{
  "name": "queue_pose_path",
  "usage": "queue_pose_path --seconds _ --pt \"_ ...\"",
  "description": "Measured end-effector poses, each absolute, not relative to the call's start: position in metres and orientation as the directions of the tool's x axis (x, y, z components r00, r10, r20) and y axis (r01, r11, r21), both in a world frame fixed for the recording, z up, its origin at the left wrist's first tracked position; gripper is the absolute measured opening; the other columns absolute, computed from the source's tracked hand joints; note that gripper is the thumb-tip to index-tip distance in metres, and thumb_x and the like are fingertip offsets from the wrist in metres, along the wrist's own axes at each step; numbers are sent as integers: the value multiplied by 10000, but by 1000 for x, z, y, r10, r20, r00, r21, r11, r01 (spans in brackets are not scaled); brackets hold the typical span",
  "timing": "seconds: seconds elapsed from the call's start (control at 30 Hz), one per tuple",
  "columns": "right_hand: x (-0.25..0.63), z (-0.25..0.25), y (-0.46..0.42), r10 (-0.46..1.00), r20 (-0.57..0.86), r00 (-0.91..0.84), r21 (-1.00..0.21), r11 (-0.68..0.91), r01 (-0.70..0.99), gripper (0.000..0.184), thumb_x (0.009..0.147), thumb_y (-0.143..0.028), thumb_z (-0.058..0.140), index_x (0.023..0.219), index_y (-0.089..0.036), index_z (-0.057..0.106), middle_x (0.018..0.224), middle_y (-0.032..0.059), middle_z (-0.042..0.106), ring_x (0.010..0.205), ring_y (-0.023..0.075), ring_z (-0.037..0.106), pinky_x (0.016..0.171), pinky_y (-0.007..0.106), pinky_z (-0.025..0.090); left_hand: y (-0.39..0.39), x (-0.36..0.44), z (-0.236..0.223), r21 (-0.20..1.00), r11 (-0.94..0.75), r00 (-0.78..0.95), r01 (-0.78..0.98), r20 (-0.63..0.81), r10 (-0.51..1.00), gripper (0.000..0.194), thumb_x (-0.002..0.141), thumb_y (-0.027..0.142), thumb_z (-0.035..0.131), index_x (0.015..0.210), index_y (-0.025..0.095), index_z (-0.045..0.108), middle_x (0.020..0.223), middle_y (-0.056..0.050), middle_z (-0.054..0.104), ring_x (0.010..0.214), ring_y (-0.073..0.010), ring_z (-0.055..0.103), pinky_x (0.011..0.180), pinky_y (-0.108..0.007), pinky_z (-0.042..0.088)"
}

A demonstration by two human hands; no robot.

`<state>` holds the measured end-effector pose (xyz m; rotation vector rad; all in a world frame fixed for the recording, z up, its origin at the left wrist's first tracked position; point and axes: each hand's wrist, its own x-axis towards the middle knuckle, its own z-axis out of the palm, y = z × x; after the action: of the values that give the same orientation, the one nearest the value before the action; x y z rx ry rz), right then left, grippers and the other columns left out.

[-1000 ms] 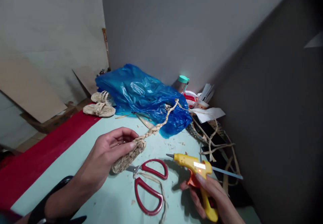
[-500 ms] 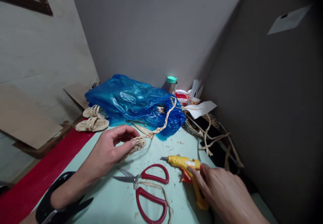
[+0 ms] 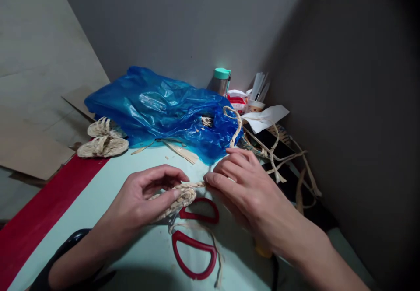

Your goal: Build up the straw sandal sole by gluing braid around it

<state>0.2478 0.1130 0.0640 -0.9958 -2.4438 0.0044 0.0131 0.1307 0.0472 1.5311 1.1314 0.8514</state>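
Note:
My left hand (image 3: 147, 199) is closed on a coiled sole-like piece of braided straw (image 3: 183, 198), its thumb pressed along the top. From that piece a straw braid (image 3: 234, 132) runs to the right and up toward the blue bag. My right hand (image 3: 246, 186) pinches the braid just right of the coil. Below both hands lie red-handled scissors (image 3: 210, 260), their blades mostly hidden by the left hand and the straw piece. Only a bit of the yellow glue gun (image 3: 263, 248) shows under my right forearm.
A blue plastic bag (image 3: 157, 103) spreads across the back. Two small straw slippers (image 3: 103, 146) sit at the left by a red strip (image 3: 49, 208). Behind stand a teal-lidded bottle (image 3: 222, 81) and a cup (image 3: 256, 106). Loose braids (image 3: 275, 151) and white paper (image 3: 267, 117) lie at the right.
My right hand has let go of the glue gun and moved up and left to take the braid. The left hand still holds the straw piece. The view has tilted downward.

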Motion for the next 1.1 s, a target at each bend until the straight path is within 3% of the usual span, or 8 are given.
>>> queue_pose_path --seconds 0.13,0.33,0.77,0.97,1.1 --pt "243 56 106 572 580 -580 -37 730 682 308 1045 -131 408 1017 -52 704 835 90 651 814 213 513 762 400 395 132 13 43 977 65 221 205 -111 969 148 791 337 796 935 319 822 906 6 803 825 -167 729 696 -167 554" --pt "234 42 101 519 660 -543 79 671 737 205 996 -99 506 1048 -44 697 817 79 706 810 226 550 666 387 407 132 16 38 979 106 157 176 -135 978 137 764 328 819 898 304 839 939 -8 816 862 -193 741 713 -184 569" --pt "216 23 95 543 693 -474 69 604 794 194 929 -76 601 1066 6 711 804 104 724 736 249 580 635 405 401 131 22 33 962 241 130 -130 -224 966 173 728 234 871 891 260 819 866 25 795 768 -102 703 671 -102 542" --pt "212 17 92 610 659 -440 -37 611 791 284 883 -129 604 1119 5 686 806 99 697 753 265 567 655 435 435 128 27 33 923 308 152 -231 -279 948 198 709 224 878 894 250 812 820 6 803 719 -134 731 647 -156 585" --pt "205 14 91 641 664 -384 -76 569 819 282 881 -53 566 1137 4 669 823 103 694 780 259 550 677 424 469 125 32 34 926 288 120 -245 -265 957 182 725 212 855 896 252 808 813 -2 796 725 -147 738 647 -179 591"
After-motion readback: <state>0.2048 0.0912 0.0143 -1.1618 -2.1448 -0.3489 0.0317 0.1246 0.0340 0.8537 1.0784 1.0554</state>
